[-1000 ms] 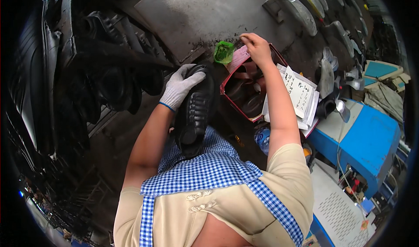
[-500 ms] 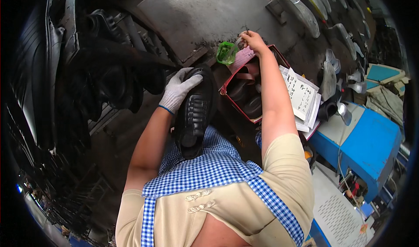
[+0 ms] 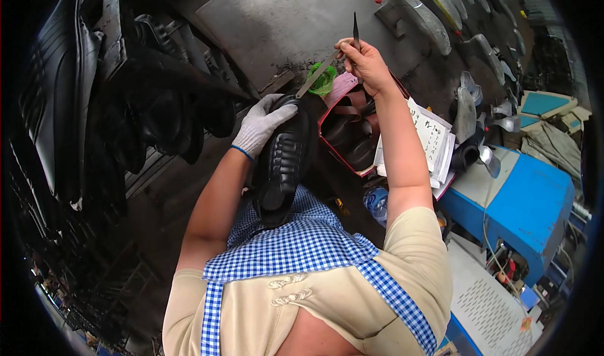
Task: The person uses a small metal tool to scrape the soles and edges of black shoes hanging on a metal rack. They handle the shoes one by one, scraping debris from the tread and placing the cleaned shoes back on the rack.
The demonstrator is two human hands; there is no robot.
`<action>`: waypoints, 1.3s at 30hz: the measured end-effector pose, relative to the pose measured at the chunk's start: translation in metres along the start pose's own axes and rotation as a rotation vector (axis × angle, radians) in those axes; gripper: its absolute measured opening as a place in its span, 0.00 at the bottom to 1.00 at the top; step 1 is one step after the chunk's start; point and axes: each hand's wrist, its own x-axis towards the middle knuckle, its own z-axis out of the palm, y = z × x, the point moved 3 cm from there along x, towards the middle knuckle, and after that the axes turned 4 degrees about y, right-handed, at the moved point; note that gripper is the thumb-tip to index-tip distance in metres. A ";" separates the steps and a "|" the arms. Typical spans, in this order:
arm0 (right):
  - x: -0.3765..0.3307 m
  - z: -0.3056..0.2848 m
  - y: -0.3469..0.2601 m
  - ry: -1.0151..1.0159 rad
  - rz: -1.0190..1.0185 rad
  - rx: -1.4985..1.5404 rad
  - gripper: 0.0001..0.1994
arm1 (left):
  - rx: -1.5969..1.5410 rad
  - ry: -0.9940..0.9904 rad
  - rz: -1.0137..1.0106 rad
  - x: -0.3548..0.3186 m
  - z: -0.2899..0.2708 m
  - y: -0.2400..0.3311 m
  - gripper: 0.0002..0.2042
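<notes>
My left hand (image 3: 260,124), in a white knitted glove with a blue cuff edge, grips the toe end of a black shoe (image 3: 286,151). The shoe points away from me over my lap, its ridged lacing area facing up and its opening near my apron. Bare, my right hand (image 3: 368,66) pinches a thin flat metal strip (image 3: 319,73) whose far end reaches the shoe's toe; contact is unclear. A dark pointed tool (image 3: 355,27) also sticks up from that hand. Just behind the strip sits a green cup-like container (image 3: 323,81).
A red-edged box (image 3: 343,156) with dark items and a pink cloth stands right of the shoe. Papers (image 3: 431,135) lie under my right forearm. Black shoes (image 3: 167,126) hang on a rack at left. Shoe lasts (image 3: 418,19) line the far right, near a blue machine (image 3: 525,195).
My right hand has drawn back from beside the green container, bringing the metal strip to the shoe's toe. The dark pointed tool now shows. My left hand keeps its grip on the shoe.
</notes>
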 end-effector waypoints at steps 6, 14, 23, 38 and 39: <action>-0.038 0.022 -0.018 -0.020 -0.321 -0.220 0.07 | 0.004 -0.026 0.023 0.002 -0.004 -0.010 0.29; -0.101 0.060 -0.056 -0.025 -0.709 -0.485 0.06 | 0.042 -0.010 0.048 -0.009 -0.006 -0.002 0.28; -0.026 -0.022 0.062 0.366 -0.546 -0.873 0.11 | 0.055 0.077 0.110 -0.035 -0.018 0.002 0.28; -0.237 0.185 -0.094 -0.217 -0.845 -1.152 0.21 | 0.095 0.254 0.438 -0.193 -0.065 0.064 0.26; -0.247 0.194 -0.098 -0.217 -0.855 -1.205 0.21 | 0.076 0.258 0.427 -0.206 -0.067 0.065 0.26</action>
